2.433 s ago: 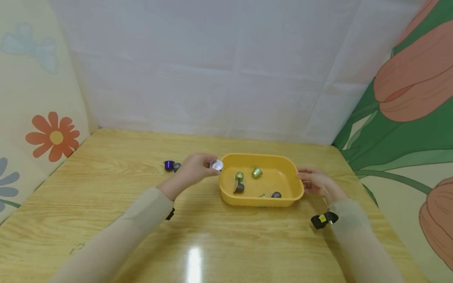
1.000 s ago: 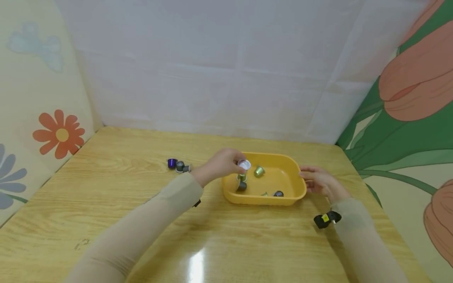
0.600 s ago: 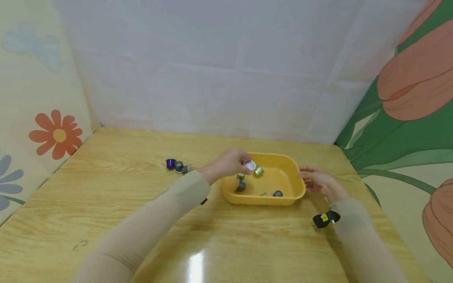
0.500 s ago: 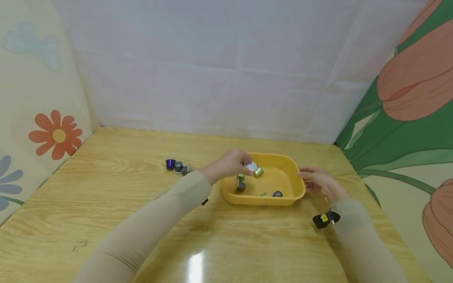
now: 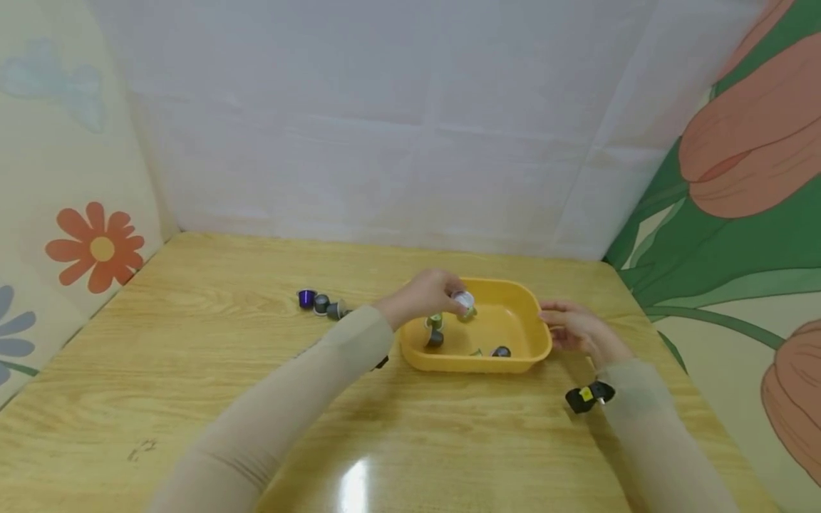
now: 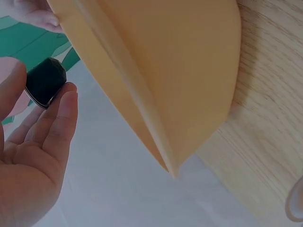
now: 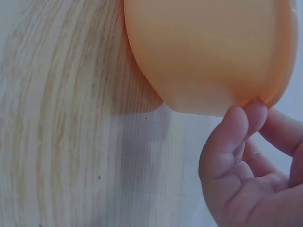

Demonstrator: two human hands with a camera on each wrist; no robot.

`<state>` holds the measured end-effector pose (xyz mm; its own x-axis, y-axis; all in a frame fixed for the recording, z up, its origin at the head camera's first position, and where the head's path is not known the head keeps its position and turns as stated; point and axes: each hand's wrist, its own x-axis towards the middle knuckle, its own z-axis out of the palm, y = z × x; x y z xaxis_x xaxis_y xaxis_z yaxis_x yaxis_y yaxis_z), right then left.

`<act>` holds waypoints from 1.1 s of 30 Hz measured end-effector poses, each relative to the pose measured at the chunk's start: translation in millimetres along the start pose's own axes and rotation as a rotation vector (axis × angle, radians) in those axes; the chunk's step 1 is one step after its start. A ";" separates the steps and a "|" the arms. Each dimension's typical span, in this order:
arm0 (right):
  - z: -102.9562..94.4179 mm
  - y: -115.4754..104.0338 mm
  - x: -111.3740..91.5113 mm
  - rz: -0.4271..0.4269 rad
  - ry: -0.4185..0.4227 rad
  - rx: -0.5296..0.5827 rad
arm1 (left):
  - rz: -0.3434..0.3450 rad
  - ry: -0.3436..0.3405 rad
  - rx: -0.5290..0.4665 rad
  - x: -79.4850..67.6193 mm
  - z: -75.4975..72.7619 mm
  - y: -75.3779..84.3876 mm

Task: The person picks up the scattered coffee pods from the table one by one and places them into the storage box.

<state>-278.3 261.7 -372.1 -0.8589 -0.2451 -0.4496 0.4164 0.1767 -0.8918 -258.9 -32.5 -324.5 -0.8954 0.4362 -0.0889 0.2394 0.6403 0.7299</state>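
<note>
Yellow plastic, the basin (image 5: pixel 474 365) holds dark capsules (image 5: pixel 435 339) at 8 and 5 o'clock; a green capsule (image 5: pixel 472 313) is half hidden behind the coffee capsule (image 6: pixel 46 82) that the left hand (image 5: pixel 431 293) pinches over its 11 o'clock. Silver lid faces the head camera; in the left wrist view, the long axis points between 1 and 2. The right hand (image 5: pixel 580 333) pinches the rim at 3 o'clock.
</note>
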 end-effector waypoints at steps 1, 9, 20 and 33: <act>0.2 0.0 0.0 -0.002 -0.002 0.001 | -0.001 -0.003 -0.005 0.9 0.6 0.5; 1.9 -0.6 -1.1 -0.005 -0.001 -0.006 | 0.022 -0.010 -0.005 7.2 4.8 6.7; 1.6 0.0 -0.1 0.000 0.024 -0.028 | 0.032 -0.016 -0.002 12.2 14.7 15.7; 0.1 1.0 0.5 -0.007 0.006 -0.017 | 0.024 -0.055 -0.069 21.5 27.1 18.3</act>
<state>-278.3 261.7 -373.2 -0.8638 -0.2407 -0.4426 0.4049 0.1912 -0.8941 -263.6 5.8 -331.4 -0.8675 0.4860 -0.1064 0.2325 0.5850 0.7770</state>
